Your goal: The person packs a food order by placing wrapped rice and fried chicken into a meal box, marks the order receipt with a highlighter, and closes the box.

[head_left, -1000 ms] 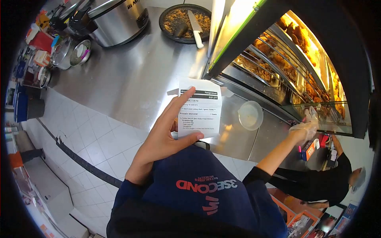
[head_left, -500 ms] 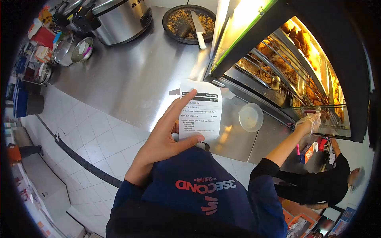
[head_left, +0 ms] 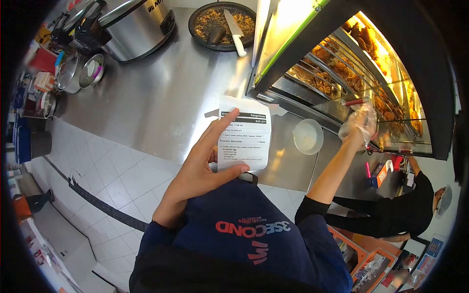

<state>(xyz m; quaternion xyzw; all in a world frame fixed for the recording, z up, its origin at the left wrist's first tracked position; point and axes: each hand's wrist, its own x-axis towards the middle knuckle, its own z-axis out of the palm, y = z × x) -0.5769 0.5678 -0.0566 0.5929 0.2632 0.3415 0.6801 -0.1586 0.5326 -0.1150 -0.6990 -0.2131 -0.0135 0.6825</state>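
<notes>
My left hand (head_left: 198, 158) holds a printed paper order slip (head_left: 244, 151) between thumb and fingers, its text facing me. My right hand (head_left: 359, 126), in a clear plastic glove, has its fingers at the red handle (head_left: 355, 102) of a sliding glass door on the lit food warmer (head_left: 337, 73). Its fingertips are partly hidden by the glove's folds and glare. Racks of fried chicken (head_left: 359, 44) show inside the warmer. On the steel counter between my hands stands a round translucent plastic tub (head_left: 308, 137).
A black round board (head_left: 202, 24) with crumbs carries a white-handled knife (head_left: 234, 31). Large steel cookers (head_left: 132, 29) and metal bowls (head_left: 91, 71) stand further left. At right, a co-worker in black (head_left: 415, 207) bends near an orange box (head_left: 381, 175).
My right hand has moved up and to the left, and the red door handle has shifted the same way. The order slip stays in my left hand.
</notes>
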